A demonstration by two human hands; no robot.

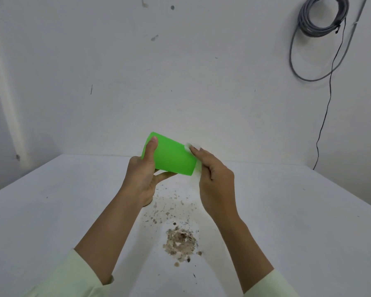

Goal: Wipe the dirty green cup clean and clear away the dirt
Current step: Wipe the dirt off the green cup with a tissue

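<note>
Above the white worktop, my left hand holds the green cup on its side, grip wrapped round its base; my right hand pinches a white tissue (blurred) at its rim. Brown dirt lies scattered below.

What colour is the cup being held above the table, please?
Bright green cup, seen best in the head view.
</note>
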